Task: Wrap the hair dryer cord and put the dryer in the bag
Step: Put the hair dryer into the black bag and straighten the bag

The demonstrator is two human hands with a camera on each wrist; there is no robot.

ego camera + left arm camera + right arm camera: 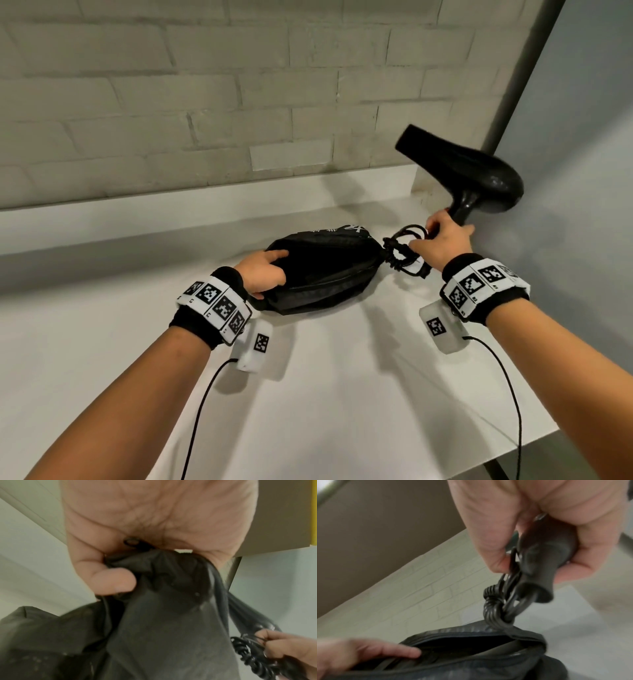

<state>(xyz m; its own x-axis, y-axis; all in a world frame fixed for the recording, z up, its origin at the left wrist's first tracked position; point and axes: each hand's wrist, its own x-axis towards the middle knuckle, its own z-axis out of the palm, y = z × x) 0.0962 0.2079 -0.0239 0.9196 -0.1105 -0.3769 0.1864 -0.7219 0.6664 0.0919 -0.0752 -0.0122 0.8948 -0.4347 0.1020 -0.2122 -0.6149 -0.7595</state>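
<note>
A black hair dryer (469, 171) is held up above the right end of the white table (325, 377), nozzle pointing up and left. My right hand (440, 240) grips its handle (537, 566) together with the looped black cord (404, 253), which hangs coiled below the handle (494, 609). A black fabric bag (329, 274) lies on the table with its zipper mouth open. My left hand (265, 274) grips the left edge of the bag's opening, bunching the fabric (154, 566) in its fingers, index finger along the rim (399, 651).
A pale brick wall (205, 102) with a low white ledge (137, 222) runs behind the table. A dark post (524, 75) rises at the right back corner. The table's right edge (534, 442) is close to my right forearm. Thin black cables trail from both wrists.
</note>
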